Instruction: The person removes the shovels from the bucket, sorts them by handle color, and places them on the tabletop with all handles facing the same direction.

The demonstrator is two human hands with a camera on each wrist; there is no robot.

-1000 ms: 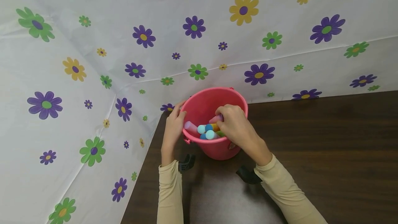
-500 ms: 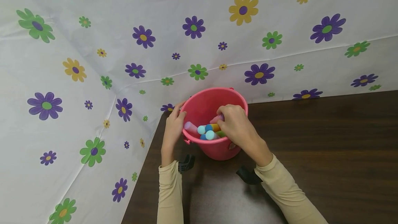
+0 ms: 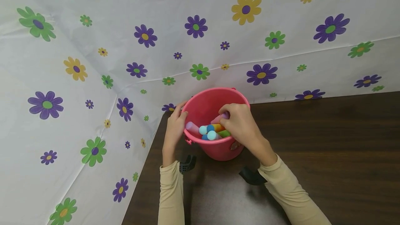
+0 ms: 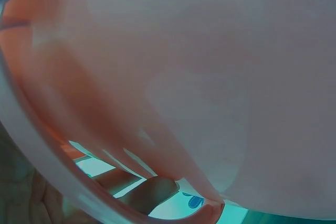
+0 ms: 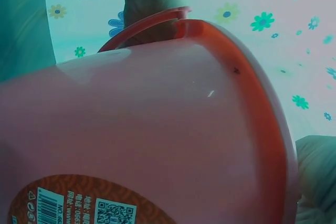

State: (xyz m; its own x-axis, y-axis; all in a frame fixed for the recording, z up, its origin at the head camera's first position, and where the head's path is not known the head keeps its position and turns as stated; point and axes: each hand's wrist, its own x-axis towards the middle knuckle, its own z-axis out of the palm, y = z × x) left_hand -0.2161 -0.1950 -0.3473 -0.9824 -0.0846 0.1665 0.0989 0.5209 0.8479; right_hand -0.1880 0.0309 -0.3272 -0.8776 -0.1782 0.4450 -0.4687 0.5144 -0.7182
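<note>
A pink bucket stands tilted toward me on the table, holding several thick coloured sticks. My left hand grips its left rim, thumb at the inner side. Reaching over the right front rim, my right hand pinches a pink stick with a lilac end inside the bucket. Below it lie a lilac stick, an orange stick with a blue end, a green stick and sticks with pale blue ends. The right wrist view shows the bucket's outer wall with a brown label.
The dark wooden table stretches to the right. Behind and to the left hangs a white flowered sheet, close to the bucket's back. Black wrist mounts stick out from both sleeves. A pink handle curves at the bucket's side.
My right hand has shifted very slightly right, and the pink stick's lilac end has edged right with it. My left hand and the bucket stay in place.
</note>
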